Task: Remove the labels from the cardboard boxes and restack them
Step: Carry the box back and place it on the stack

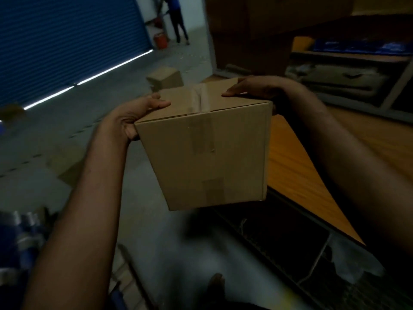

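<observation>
Several blurred shapes [20, 238]: blue and grey, low and left of the box, cut by the frame edge, too smeared to name.
Shutter [67, 41]: blue, far left of the box, with a bright gap along its foot.
Other person [177, 21]: far behind the box, cut off at the top, beside a red container [161, 40].
Left hand [136, 117]: grips the box's left top edge, thumb on top, fingers hidden behind the side.
Small box [165, 78]: on the floor just behind the box, blurred.
Box [207, 157]: cardboard, closed, held in the air between both hands, tape [201, 101] running over its top and down the near face.
Right hand [252, 87]: holds the box's far right top edge, thumb flat on top, the other fingers hidden.
Table [295, 175]: wooden, right of the box, its near corner behind the right forearm.
Shelves [348, 63]: behind and right of the box, dark, contents unclear.
</observation>
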`<act>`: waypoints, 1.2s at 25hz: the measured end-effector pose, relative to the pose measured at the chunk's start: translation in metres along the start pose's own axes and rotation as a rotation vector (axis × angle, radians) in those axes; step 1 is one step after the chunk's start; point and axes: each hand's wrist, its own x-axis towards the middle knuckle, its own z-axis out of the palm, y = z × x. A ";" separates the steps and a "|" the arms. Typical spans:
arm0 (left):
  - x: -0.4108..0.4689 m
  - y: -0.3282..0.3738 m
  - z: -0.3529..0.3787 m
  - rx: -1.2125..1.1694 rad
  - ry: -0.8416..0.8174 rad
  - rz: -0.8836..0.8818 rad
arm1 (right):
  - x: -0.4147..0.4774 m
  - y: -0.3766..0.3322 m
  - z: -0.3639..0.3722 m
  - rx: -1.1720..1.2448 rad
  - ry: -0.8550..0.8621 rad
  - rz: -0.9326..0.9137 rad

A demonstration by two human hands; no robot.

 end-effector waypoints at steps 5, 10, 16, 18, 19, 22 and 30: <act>-0.029 -0.032 -0.103 0.031 0.184 -0.084 | 0.038 -0.039 0.105 -0.130 -0.155 -0.034; -0.018 -0.094 -0.189 0.240 0.325 0.060 | 0.068 -0.034 0.202 -0.217 -0.182 -0.253; 0.017 -0.207 -0.263 0.189 0.417 0.046 | 0.134 0.024 0.325 -0.127 -0.195 -0.329; 0.032 -0.236 -0.278 0.142 0.432 0.026 | 0.158 0.039 0.356 -0.109 -0.192 -0.310; 0.040 -0.249 -0.285 0.118 0.434 0.021 | 0.170 0.046 0.370 -0.110 -0.196 -0.286; 0.062 -0.281 -0.309 0.060 0.440 -0.037 | 0.201 0.061 0.406 -0.140 -0.202 -0.246; 0.140 -0.312 -0.390 -0.020 0.496 -0.138 | 0.317 0.029 0.481 -0.253 -0.291 -0.210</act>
